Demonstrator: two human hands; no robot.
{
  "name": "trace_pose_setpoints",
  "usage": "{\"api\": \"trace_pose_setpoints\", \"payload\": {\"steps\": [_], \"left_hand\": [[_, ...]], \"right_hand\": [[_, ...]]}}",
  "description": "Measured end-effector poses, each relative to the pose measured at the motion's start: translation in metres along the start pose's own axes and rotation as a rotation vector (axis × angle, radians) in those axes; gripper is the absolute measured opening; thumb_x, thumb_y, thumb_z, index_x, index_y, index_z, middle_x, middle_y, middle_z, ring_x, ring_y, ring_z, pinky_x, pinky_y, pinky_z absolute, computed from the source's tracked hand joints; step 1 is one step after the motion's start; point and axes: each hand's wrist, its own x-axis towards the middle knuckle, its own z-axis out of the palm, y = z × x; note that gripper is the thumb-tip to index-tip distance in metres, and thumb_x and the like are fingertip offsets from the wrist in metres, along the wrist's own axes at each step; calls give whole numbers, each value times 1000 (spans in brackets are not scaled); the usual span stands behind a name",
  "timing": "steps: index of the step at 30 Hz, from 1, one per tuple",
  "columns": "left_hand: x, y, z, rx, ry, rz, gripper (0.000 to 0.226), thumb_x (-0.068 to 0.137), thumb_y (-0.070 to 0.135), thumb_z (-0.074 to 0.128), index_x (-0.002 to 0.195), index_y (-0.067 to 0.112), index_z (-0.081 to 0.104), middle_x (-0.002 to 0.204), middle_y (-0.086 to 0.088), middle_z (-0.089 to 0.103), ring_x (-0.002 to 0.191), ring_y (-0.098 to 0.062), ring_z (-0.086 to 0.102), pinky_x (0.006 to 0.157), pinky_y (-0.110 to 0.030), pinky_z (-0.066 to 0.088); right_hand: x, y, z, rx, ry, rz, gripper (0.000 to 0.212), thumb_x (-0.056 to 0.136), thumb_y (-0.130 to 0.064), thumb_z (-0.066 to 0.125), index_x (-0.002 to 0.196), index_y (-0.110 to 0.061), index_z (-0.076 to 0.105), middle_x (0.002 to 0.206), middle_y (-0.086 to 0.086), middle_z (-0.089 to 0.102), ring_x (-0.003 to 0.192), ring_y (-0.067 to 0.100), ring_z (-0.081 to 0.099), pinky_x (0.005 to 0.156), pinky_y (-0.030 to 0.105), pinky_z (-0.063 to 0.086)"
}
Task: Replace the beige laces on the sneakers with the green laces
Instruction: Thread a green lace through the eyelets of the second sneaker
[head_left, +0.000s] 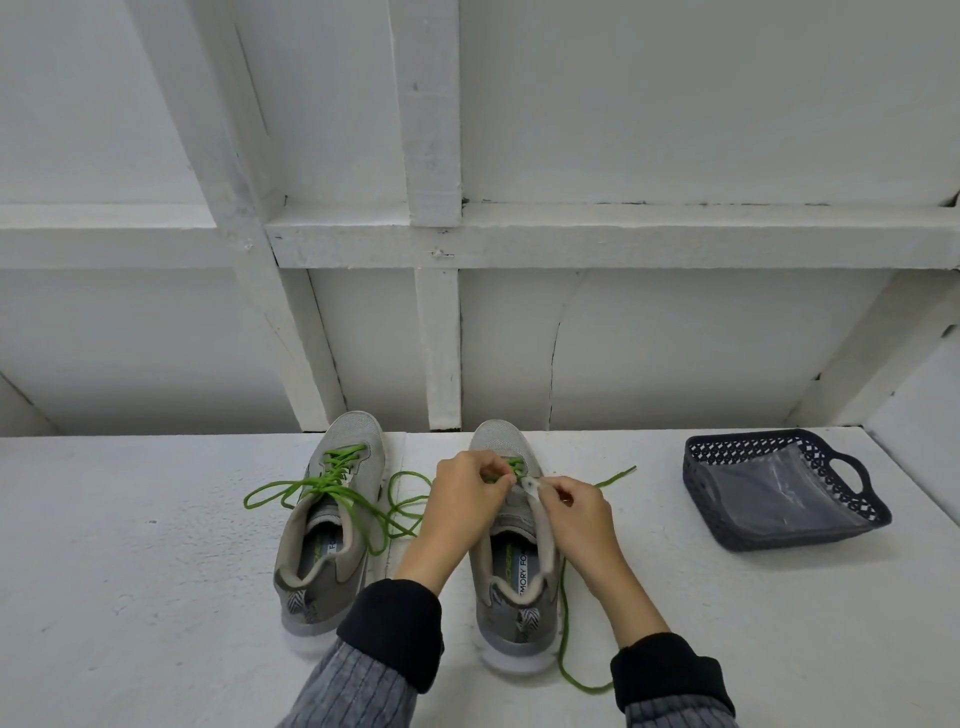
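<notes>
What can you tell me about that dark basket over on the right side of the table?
The basket is a dark navy, plastic-looking tray with perforated lattice walls and a cut-out handle at its right end. It sits apart on the white table, to the right of both sneakers, and neither hand touches it. It looks tilted, its near edge lower than its far rim. Inside lies what seems to be a clear plastic bag; anything in the bag cannot be made out.

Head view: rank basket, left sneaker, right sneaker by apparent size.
1. Basket, largest.
2-3. Left sneaker and right sneaker: look alike; hands cover part of the right one, so no ranking.
</notes>
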Motion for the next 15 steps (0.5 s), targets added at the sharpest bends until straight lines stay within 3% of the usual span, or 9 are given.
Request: {"api": "trace_pose_setpoints", "payload": {"steps": [2,5,11,15], "left_hand": [[-1,0,7,28,-9,-25,6,87,21,68,86,20,75,83,4,71,80,-8,64,72,-16,50],[-4,2,15,79,-23,-30,10,88,24,66,91,20,75,88,0,72,82,-16,66,77,-32,55],[-7,2,19,120,20,9,13,90,26,64,94,19,75,91,1,72,80,-14,65,72,-28,53],[-7,3,21,96,21,9,13,90,28,66,95,22,76,92,2,73,82,-15,66,74,-30,54]], "right_hand": [[1,2,-2,102,-29,66,21,97,-15,51,92,-22,71,90,-1,70,87,17,63,72,26,50],[1,3,-3,160,-53,85,26,97,-13,50,87,-28,68,92,-5,70,91,12,63,76,24,51],[2,8,-3,227,-81,68,23,95,-14,55,89,-29,72,95,-7,73,96,8,64,87,26,52],[6,9,-6,323,-91,119,25,98,-24,52,89,-17,75,88,5,74,85,15,68,78,31,56]]}}
